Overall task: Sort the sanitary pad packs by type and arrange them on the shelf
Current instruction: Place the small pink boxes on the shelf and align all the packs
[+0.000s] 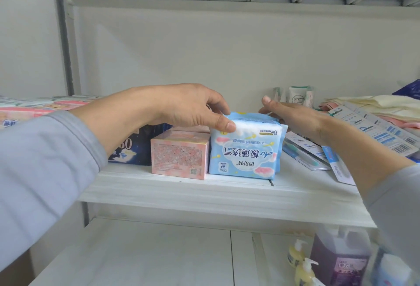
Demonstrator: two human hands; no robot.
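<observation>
Standing blue pack (245, 149) between both hands (191, 106)

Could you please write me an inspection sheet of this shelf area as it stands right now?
Surface: white shelf, bare along its front edge.
Job's things: blue pack upright with its print upside down, beside a pink box; dark box left of that; pink packs at far left.
Clutter: toothbrush cards and folded towels at right; white pouches at the back.
Grippers: left hand pinches the blue pack's top; right hand lies flat against its right side, fingers straight.
Cables: nothing seen.
Surroundings: white wall behind, shelf ribs above, pump bottles and a purple jug on the shelf below.
</observation>
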